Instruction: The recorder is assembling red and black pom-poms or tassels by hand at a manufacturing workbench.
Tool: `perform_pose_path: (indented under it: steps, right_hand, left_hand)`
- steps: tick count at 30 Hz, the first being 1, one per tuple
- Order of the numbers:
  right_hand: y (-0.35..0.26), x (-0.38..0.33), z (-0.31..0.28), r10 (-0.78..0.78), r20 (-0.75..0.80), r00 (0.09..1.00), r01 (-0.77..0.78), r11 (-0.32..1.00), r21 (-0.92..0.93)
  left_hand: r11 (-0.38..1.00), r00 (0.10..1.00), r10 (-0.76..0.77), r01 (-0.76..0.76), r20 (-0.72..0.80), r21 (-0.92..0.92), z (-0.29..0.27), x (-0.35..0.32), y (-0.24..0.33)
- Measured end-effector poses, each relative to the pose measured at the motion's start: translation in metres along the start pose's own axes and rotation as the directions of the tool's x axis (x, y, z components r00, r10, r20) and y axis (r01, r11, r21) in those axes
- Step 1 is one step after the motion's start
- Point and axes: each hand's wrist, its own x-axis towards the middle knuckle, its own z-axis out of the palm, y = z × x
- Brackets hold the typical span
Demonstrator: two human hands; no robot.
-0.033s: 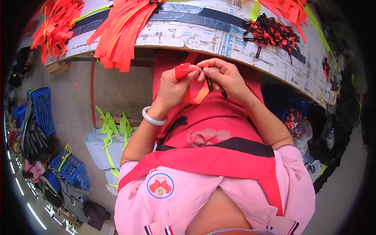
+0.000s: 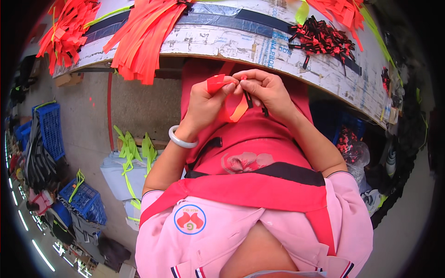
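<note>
Close together just below the table's front edge, both my hands are at work over my lap. My left hand (image 2: 206,104), with a pale bangle at its wrist, is closed in a pinch on an orange-red fabric strip (image 2: 239,112). That strip sticks up above the thumb and hangs in a loop beneath the fingers. Thumb and fingers of my right hand (image 2: 270,95) pinch a small black-and-red piece (image 2: 248,99), with its black ends pointing down. Between the fingertips a little red bit shows, but how strip and piece join there is hidden.
On the cardboard-covered table (image 2: 218,44) lie a bundle of orange-red strips (image 2: 141,44), another bundle (image 2: 69,34) further left, and a pile of small black-and-red pieces (image 2: 322,41) at the right. Blue crates (image 2: 85,199) stand on the floor at left, near yellow-green straps (image 2: 127,148).
</note>
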Motion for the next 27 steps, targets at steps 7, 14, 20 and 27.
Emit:
perform_pose_path:
  steps: [7, 14, 20, 27]
  right_hand:
    - [-0.001, 0.001, 0.004, -0.052, -0.009, 0.999, 0.053, 0.996, 0.077]
    - [0.001, 0.0, 0.009, -0.025, -0.025, 0.999, 0.028, 0.987, 0.156]
    - [0.003, 0.003, 0.013, -0.066, -0.042, 0.997, 0.071, 0.991, 0.11]
    - [-0.002, 0.005, 0.005, 0.057, 0.067, 0.996, -0.066, 0.99, 0.127]
  left_hand:
    - [0.999, 0.997, 0.036, -0.035, -0.061, 0.02, 0.001, -0.002, -0.002]
    - [0.998, 0.999, 0.043, -0.043, 0.0, 0.046, 0.002, -0.002, 0.005]
    - [0.993, 0.998, 0.058, -0.057, -0.008, 0.103, 0.002, -0.003, 0.004]
    - [0.988, 0.995, 0.1, -0.098, -0.015, 0.119, 0.001, -0.002, 0.0]
